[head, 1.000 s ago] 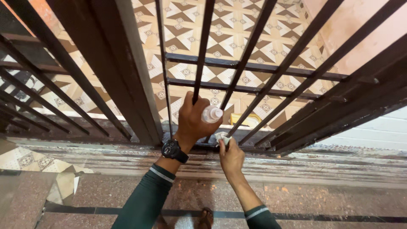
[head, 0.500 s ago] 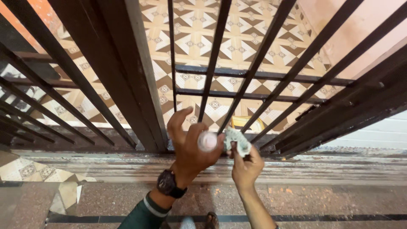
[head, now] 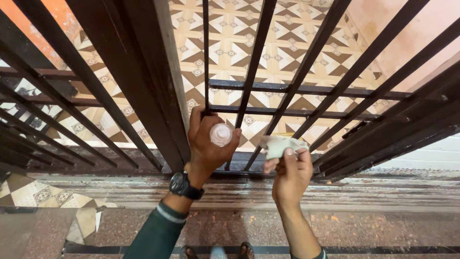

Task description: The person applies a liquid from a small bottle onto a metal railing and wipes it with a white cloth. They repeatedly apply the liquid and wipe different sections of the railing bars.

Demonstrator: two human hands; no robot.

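My left hand [head: 207, 146] hides all but the pale cap of the bottle [head: 221, 135]; body unseen. Cloth [head: 281, 145] partly buried under my right hand [head: 290, 175] fingers. Below both hands, my feet [head: 218, 251] and both elbows cut off by bottom edge.

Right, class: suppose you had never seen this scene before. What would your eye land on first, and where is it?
First, the dark metal gate, whose bars fan out across the whole upper view over a patterned tile floor. Next, at centre, the left hand, with a black wristwatch, holds a small white-capped bottle against a bar. Just to its right, the right hand pinches a crumpled pale cloth.
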